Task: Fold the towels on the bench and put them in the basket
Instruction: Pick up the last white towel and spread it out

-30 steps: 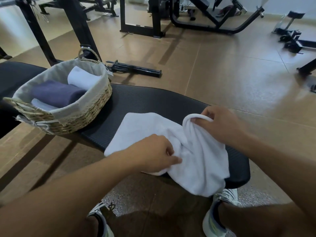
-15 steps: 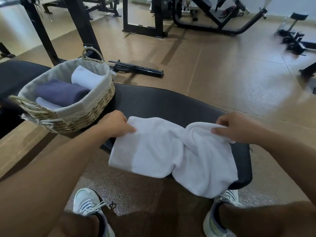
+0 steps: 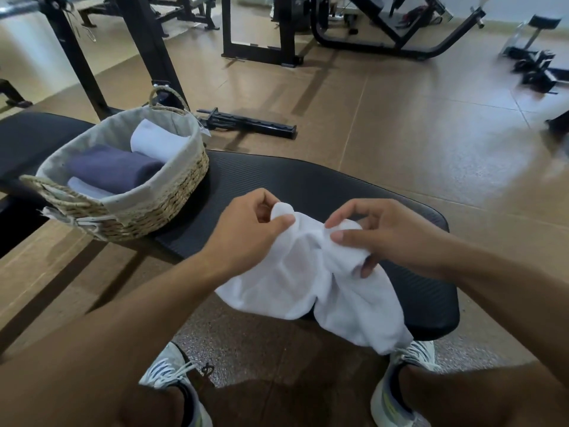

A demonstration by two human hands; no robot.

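Observation:
A white towel (image 3: 311, 282) lies bunched on the black padded bench (image 3: 308, 183), its lower part hanging over the near edge. My left hand (image 3: 246, 232) pinches one upper corner of it and my right hand (image 3: 385, 235) pinches the other, the two hands close together above the bench. A woven basket (image 3: 160, 204) with a grey cloth liner stands on the bench to the left. Inside it lie a dark blue folded towel (image 3: 114, 171) and a white rolled towel (image 3: 157, 141), with another pale one partly hidden beneath.
A black metal bar (image 3: 249, 123) lies on the brown floor behind the bench. Black gym frames (image 3: 255, 32) and machines stand further back, and an upright post (image 3: 154, 53) rises just behind the basket. My shoes (image 3: 400, 383) are on the floor below the bench.
Both hands have come together toward the middle, lifting the towel's corners off the bench. The towel, spread wider before, is now gathered between them.

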